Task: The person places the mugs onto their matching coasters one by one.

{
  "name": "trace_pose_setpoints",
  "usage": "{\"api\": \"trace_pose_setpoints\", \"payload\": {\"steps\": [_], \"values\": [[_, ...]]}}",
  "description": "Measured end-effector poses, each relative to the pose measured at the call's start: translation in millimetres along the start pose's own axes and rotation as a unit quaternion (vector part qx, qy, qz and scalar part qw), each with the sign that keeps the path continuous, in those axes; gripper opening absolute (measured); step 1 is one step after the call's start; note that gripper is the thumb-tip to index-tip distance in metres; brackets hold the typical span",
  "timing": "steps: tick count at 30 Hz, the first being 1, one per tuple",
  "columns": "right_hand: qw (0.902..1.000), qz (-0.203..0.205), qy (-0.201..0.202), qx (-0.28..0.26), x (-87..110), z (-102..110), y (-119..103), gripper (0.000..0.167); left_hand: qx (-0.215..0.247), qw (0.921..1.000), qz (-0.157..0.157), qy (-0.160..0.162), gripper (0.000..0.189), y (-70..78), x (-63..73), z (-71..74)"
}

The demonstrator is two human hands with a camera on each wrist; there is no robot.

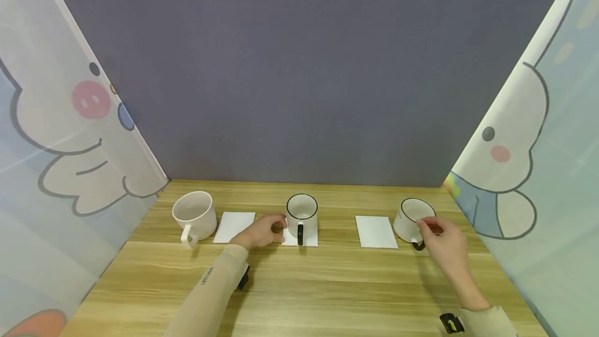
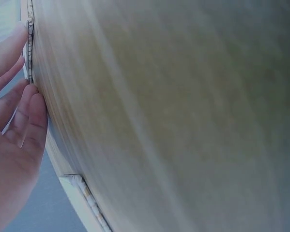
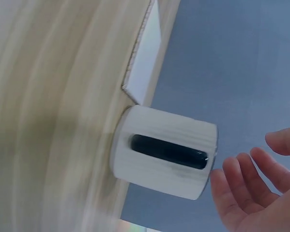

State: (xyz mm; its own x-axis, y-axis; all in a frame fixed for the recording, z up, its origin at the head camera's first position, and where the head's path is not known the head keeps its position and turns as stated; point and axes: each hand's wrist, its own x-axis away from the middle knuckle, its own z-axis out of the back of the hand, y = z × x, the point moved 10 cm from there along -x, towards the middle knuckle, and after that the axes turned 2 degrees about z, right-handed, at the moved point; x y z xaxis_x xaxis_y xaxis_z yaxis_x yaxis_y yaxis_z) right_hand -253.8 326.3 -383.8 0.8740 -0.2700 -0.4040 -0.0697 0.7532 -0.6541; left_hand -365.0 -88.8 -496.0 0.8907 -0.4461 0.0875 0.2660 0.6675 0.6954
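The middle mug (image 1: 301, 216) sits on a pad (image 1: 311, 241), between left mug (image 1: 195, 216) and right mug (image 1: 409, 222).

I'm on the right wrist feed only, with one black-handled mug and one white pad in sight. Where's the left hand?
Observer: In the head view, the left hand is at the left side of the middle pad.

Operator: Is anything standing on that pad?

Observer: Yes, another black-handled mug, upright.

Operator: Any mug beyond that, further left?

Observer: One, an all-white mug standing to the left of the leftmost pad.
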Motion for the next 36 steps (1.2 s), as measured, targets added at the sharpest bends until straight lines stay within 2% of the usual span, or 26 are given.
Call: {"api": "trace_pose_setpoints", "payload": {"steps": [6, 12, 17, 21, 25, 29, 32, 36], "values": [[0.9997, -0.018, 0.015, 0.001, -0.5, 0, 12, 0.022, 0.007, 1.0000, 0.003, -0.002, 0.025, -1.0, 0.5, -1.0], [0.9993, -0.035, 0.011, 0.008, 0.2, -1, 27, 0.022, 0.004, 1.0000, 0.006, 0.002, 0.025, -1.6, 0.9, -0.1], [0.9988, -0.047, -0.010, 0.005, 0.2, -5, 39, 0.030, 0.000, 1.0000, 0.000, 0.007, 0.025, -0.7, 0.4, 0.9], [0.9938, -0.093, -0.052, -0.029, 2.1, -15, 56, 0.040, 0.003, 1.0000, 0.001, 0.004, 0.025, -0.7, 1.0, 0.5], [0.9789, -0.160, -0.091, -0.089, 8.2, -26, 72, 0.048, 0.005, 1.0000, 0.003, 0.001, 0.025, -0.3, 1.9, -0.1], [0.9605, -0.205, -0.113, -0.151, 13.3, -35, 80, 0.053, 0.003, 1.0000, 0.003, 0.001, 0.025, 1.3, 2.3, 0.3], [0.9461, -0.221, -0.123, -0.202, 15.6, -41, 81, 0.050, 0.000, 1.0000, 0.004, 0.003, 0.025, 1.1, 1.8, 0.6], [0.9243, -0.227, -0.137, -0.274, 17.1, -48, 81, 0.035, -0.003, 1.0000, 0.003, 0.004, 0.025, 0.4, 0.9, 0.9]]}}
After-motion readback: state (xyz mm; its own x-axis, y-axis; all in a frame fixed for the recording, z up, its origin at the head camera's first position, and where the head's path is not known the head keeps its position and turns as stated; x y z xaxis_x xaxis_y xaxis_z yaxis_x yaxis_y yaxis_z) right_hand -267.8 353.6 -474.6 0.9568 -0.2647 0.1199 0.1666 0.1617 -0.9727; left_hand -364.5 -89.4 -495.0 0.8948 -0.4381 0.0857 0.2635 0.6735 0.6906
